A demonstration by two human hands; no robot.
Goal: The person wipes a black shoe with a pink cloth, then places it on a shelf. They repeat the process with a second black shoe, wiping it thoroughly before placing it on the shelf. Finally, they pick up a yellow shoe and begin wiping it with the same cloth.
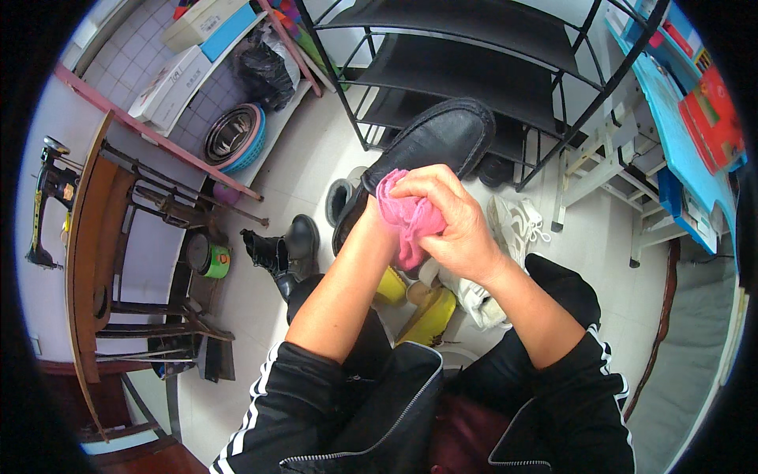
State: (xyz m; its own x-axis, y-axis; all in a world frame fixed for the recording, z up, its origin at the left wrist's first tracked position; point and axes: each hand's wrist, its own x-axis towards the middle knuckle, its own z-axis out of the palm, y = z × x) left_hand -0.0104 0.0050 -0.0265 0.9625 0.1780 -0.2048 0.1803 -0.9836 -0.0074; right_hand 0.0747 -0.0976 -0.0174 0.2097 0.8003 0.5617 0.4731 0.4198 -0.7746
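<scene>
My left hand (385, 214) reaches into the opening of a black leather shoe (435, 136) and holds it up, toe pointing away to the upper right. Its fingers are hidden by the shoe and the cloth. A bunched pink cloth (411, 216) is gripped in my right hand (453, 219), by my left wrist at the shoe's opening. Below the hands, yellow shoes (429, 317) lie between my knees. White sneakers (503, 225) with loose laces are on the floor to the right. Black boots (301, 243) stand at the left.
Ahead stands a black shoe rack (456, 65) with a metal frame. On the left are an old sewing machine (53, 201) on its wooden table (89, 249), a green tin (208, 256) and stacked basins (237, 142). A blue desk (675, 112) is at the right.
</scene>
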